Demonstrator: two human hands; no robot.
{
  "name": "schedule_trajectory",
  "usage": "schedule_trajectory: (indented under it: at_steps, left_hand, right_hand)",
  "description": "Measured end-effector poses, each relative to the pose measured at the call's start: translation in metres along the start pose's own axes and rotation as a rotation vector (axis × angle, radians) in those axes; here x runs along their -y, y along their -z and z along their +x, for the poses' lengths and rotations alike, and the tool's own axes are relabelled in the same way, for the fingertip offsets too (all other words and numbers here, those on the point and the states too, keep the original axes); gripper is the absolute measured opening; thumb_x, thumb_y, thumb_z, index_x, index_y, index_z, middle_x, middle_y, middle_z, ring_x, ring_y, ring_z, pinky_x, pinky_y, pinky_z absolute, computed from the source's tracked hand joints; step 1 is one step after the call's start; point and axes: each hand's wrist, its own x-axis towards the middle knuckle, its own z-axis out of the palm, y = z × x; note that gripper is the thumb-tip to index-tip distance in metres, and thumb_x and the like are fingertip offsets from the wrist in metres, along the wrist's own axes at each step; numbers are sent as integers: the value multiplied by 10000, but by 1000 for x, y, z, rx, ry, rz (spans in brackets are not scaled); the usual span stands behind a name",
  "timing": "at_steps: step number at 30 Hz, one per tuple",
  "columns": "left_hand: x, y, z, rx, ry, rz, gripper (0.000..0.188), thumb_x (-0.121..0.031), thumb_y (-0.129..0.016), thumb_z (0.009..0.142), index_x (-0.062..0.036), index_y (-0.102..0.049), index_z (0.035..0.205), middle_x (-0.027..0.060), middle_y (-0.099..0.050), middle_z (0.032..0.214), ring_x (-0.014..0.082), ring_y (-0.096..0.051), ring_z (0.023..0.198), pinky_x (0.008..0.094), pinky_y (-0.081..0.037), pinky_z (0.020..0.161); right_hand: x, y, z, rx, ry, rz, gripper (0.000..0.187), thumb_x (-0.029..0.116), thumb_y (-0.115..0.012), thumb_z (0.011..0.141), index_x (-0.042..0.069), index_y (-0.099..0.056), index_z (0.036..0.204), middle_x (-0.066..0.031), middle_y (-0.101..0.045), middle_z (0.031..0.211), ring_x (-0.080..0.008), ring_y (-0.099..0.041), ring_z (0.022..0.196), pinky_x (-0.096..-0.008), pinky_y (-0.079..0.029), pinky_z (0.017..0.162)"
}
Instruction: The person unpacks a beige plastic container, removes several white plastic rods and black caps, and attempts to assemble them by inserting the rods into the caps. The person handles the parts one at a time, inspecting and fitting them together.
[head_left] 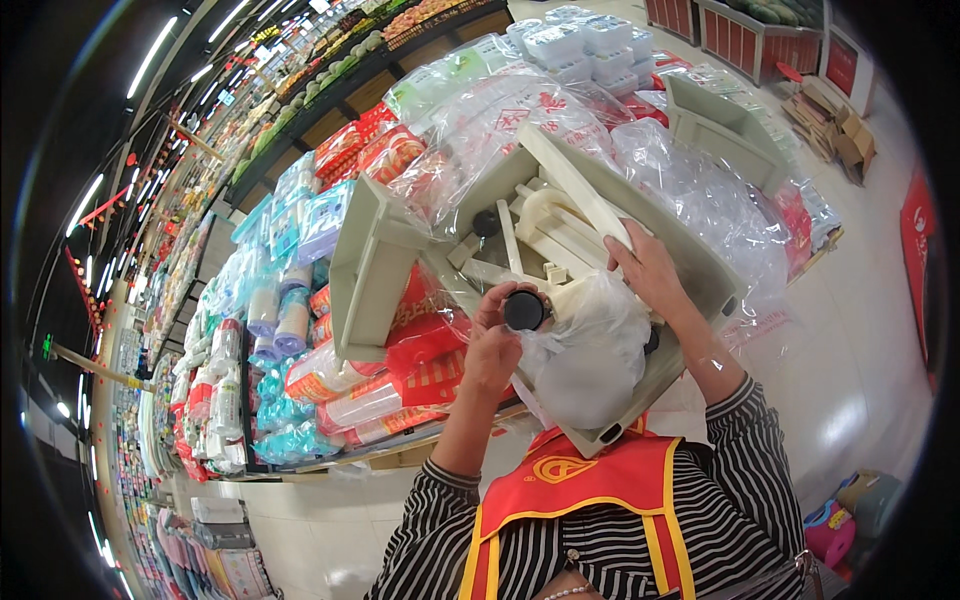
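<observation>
Now, black disc (525,310), at fingertips (500,290), left hand (488,342)

Grey-green bin (700,245); black disc (523,310); red apron (610,490) — yellow-edged; sleeves (430,518) — striped black and white.

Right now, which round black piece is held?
The black disc in the left hand. The others lie in the beige bin: a black piece farther back, a dark piece partly hidden beside clear plastic.
</observation>
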Motion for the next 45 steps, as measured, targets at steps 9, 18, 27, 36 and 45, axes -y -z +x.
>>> schedule_trajectory:
  at_steps: [9, 18, 27, 36, 45]
  left_hand:
    - [-5, -9, -8, -101, 82, -643, 555, 22, -479, 734, -73, -546, 1276, 222, -545, 1271, 357, -500, 1238, 516, -421, 1062]
    - [-1, -14, -4, -241, 74, -596, 571, 36, -479, 743, -22, -514, 1310, 233, -538, 1294, 342, -510, 1234, 469, -405, 1087]
    - [11, -34, -1, -256, 92, -241, 588, 64, -426, 748, -41, -489, 1323, 180, -553, 1286, 280, -538, 1213, 419, -436, 1060]
    - [33, -52, -19, 191, 295, 723, 690, 9, -414, 863, -98, -226, 1518, 145, -562, 1234, 250, -591, 1078, 367, -460, 957]
    - [6, -52, -58, 845, 435, 1103, 371, -175, -617, 904, -18, -572, 1238, 163, -554, 1290, 316, -504, 1215, 377, -381, 1041]
  right_hand:
    - [-29, -11, -3, -70, 144, -565, 336, 306, -556, 947, 58, -509, 1169, -173, -666, 781, -383, -647, 730, -477, -504, 656]
    - [-17, -10, -6, -124, 419, -535, 468, 219, -687, 841, 48, -521, 1244, -172, -600, 1127, -349, -619, 952, -440, -500, 858]
    - [16, -16, -19, 524, 13, 748, 563, 199, -673, 848, 37, -490, 1355, -90, -598, 1213, -192, -589, 1101, -337, -465, 959]
    - [26, -1, -20, 193, -9, 966, 287, 259, -410, 1011, 25, -497, 1154, -134, -625, 1029, -213, -606, 979, -368, -460, 939]
    - [21, 4, -12, -235, 163, 688, 246, 211, -451, 1030, -10, -513, 1117, -49, -585, 768, -108, -546, 672, -259, -454, 652]
